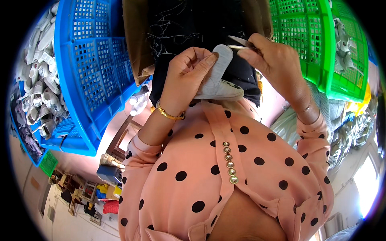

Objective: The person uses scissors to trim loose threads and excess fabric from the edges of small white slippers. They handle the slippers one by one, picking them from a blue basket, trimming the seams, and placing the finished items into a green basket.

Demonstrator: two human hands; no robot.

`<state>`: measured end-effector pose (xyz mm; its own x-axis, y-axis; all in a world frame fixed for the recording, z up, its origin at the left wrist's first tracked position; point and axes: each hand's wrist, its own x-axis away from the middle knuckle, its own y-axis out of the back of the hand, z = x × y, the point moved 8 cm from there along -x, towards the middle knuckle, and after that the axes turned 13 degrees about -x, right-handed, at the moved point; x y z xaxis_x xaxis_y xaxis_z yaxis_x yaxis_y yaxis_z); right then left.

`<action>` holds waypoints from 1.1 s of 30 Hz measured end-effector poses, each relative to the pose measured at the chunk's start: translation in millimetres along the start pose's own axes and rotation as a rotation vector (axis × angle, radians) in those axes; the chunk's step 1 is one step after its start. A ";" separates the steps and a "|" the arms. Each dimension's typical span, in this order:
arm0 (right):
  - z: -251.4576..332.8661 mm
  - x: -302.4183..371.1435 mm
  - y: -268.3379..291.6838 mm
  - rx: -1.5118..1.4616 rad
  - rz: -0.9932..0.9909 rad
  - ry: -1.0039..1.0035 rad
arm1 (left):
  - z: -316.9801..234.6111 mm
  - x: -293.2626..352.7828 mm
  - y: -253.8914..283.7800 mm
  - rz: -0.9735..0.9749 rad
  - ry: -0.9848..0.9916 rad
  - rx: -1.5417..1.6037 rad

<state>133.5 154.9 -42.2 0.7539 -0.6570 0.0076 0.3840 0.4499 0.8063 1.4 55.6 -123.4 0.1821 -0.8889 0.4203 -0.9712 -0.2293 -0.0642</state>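
My left hand (183,76) pinches a light grey shoe upper (221,66) between thumb and fingers. Its rounded, tongue-like end points up and away from me, while a lower part with a dark-patterned edge rests over my lap. In my right hand (277,64) is a pair of thread snips (239,41), blades spread apart and pointing left. The blade tips are close to the rounded end of the upper; whether they touch it I cannot tell. Black cloth (177,20) strewn with loose pale threads covers my lap beneath both hands.
On the left stands a blue plastic basket (90,52), with many grey shoe uppers (44,80) beyond its wall. A green basket (299,40) at the right has more pieces (343,48) behind it. Bundled grey material (354,132) lies farther right.
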 end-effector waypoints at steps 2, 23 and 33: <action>-12.7 1.7 -17.5 -0.378 0.050 -0.098 | -0.7 0.7 -1.2 0.062 0.003 -0.007; 3.1 21.1 -8.3 -0.047 -0.056 0.100 | 2.2 -4.7 8.5 0.012 0.053 -0.091; 22.5 19.1 -15.1 0.301 0.013 0.214 | 1.5 7.9 11.0 -0.052 0.085 -0.032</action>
<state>130.1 121.9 -40.8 0.8644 -0.4965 -0.0796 0.2241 0.2385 0.9449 -7.6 45.5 -122.2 0.2202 -0.8390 0.4975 -0.9655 -0.2603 -0.0116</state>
